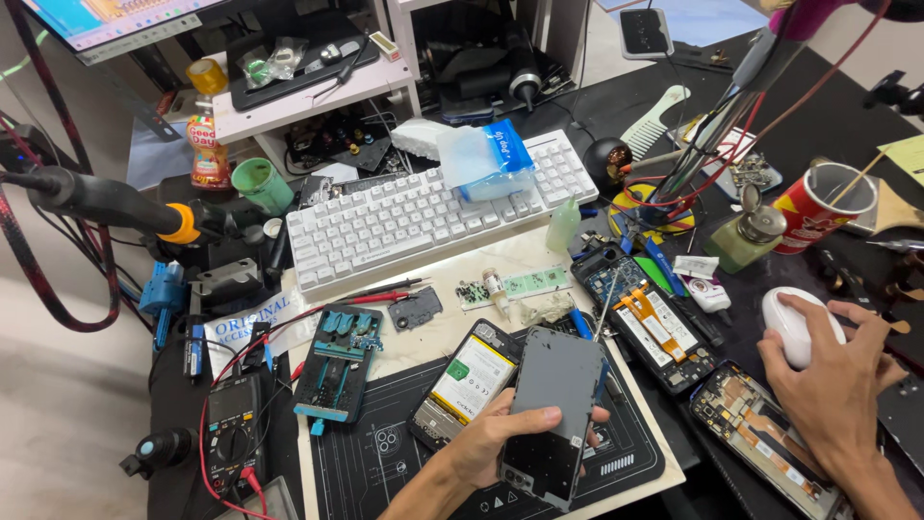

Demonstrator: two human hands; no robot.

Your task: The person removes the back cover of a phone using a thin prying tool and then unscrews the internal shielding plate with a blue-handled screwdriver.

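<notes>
Left hand [500, 438] grips a grey phone frame [551, 414], fingers wrapped round its edges, lifted just above the black work mat [385, 462]. Right hand [828, 380] rests curled over a white mouse [799, 325] at the right side of the tabletop. Beside the frame lies an opened phone [467, 382], battery showing; another opened phone [647, 316] sits beyond. This looks like the inspection stage of a teardown: frame held up, mouse in use, so any next move needs a steady grip.

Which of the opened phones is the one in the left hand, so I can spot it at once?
Start at the white keyboard, then drop to the black work mat before it. The left hand holds a grey phone frame above the mat; unlike its neighbours, it shows no battery.
</notes>
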